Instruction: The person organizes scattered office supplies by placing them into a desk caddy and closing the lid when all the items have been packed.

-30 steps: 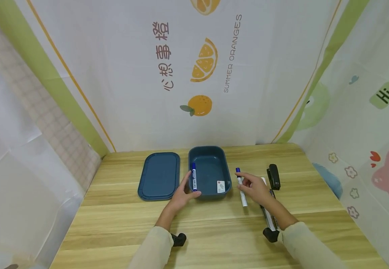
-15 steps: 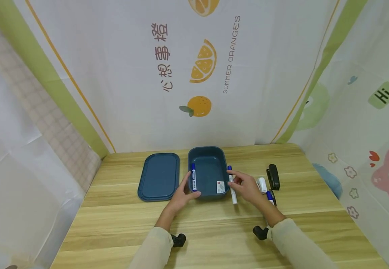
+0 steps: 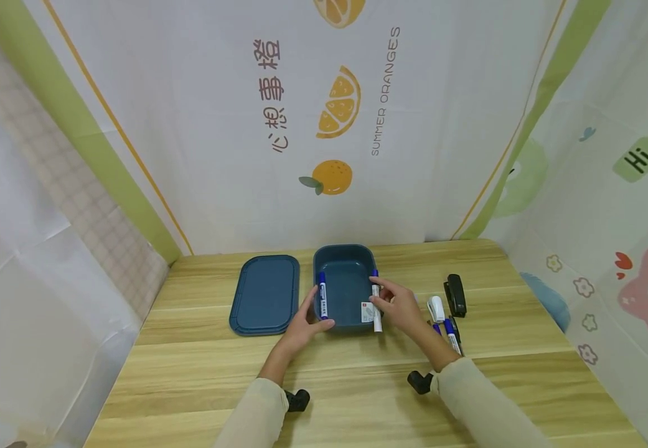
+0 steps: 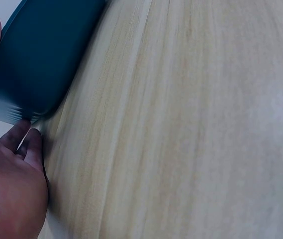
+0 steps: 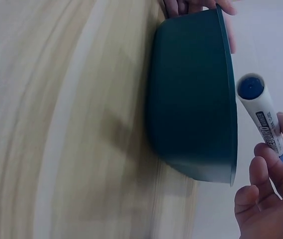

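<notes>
A deep blue-green box (image 3: pixel 348 249) stands lidless on the table. My left hand (image 3: pixel 299 330) rests against its near left corner, fingers along the side and thumb at the front; in the left wrist view the fingertips of my left hand (image 4: pixel 19 144) touch the wall low down. A blue-capped whiteboard marker (image 3: pixel 324 302) lies along the box's left inner side. Over the right rim, my right hand (image 3: pixel 404 311) pinches another marker (image 3: pixel 377 320), white with a blue cap; the right wrist view puts this marker (image 5: pixel 263 109) above the rim.
The matching lid (image 3: pixel 266 295) lies flat left of the box. To the right are a black stapler (image 3: pixel 455 295), a small white object (image 3: pixel 436 308) and several pens and markers (image 3: pixel 451 333), partly behind my right forearm. A white label (image 3: pixel 367 312) shows inside the box.
My right hand has carried its marker leftward, from the table right of the box to over the box's right rim. The left hand has stayed in place.
</notes>
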Motion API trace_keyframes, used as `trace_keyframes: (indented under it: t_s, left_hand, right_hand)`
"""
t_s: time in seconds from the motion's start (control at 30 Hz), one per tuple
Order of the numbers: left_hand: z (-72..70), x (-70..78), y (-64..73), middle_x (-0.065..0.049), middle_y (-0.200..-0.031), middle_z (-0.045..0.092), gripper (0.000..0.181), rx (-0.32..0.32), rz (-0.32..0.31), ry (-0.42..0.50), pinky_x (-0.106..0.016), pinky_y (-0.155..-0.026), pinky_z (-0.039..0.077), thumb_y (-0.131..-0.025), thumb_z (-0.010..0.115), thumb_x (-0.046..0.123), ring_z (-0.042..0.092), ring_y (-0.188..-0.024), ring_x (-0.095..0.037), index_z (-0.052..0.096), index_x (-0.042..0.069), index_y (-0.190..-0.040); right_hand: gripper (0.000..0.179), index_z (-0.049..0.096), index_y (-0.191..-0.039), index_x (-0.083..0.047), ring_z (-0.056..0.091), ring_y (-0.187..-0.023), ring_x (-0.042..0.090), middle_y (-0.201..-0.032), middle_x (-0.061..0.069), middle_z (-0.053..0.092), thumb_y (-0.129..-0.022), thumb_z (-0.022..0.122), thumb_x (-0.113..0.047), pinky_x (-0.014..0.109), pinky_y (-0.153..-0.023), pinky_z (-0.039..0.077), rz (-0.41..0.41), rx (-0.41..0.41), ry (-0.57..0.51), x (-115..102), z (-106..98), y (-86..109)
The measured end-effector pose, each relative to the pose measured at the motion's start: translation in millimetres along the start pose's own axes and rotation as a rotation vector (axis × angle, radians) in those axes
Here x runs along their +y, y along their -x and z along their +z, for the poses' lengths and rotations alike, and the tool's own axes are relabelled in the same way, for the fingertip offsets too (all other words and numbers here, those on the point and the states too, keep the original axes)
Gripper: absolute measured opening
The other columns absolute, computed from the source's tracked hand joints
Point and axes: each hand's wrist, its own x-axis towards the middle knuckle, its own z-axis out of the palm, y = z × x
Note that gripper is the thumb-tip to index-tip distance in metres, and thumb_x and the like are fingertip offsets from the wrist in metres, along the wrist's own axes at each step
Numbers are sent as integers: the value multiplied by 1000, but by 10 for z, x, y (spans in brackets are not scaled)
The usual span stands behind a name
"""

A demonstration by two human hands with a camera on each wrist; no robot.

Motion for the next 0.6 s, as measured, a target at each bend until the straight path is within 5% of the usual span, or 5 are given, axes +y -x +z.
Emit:
trace_keyframes:
  t_s: [0.1, 0.33, 0.6]
  left_hand:
    - [-1, -22, -9, -32, -149, 28, 94, 6, 2, 6, -54, -111, 22, -87, 75, 13, 24, -140, -45, 14, 10, -157]
    - [-3, -326, -137, -23, -150, 32, 93, 51, -1, -41, -52, -111, 24, -87, 75, 17, 28, -140, -39, 15, 22, -158]
    - [-29, -352, -152, -25, -153, 26, 93, 41, -6, -32, -52, -112, 20, -88, 75, 16, 21, -142, -40, 14, 22, -158]
  right_hand:
    - [43, 62, -131, -9, 51, -67, 15, -76, -1, 54, -89, 72, -11, 24, -53, 39, -2, 4, -2, -31, 38, -42]
    - [42, 63, -130, -9, 49, -65, 16, -76, 0, 53, -90, 71, -11, 24, -54, 40, 1, -5, 1, -105, 114, -127]
    - [43, 61, -132, -10, 48, -64, 16, -77, 1, 53, -90, 71, -12, 25, -55, 40, 45, -13, -12, -165, 233, -219]
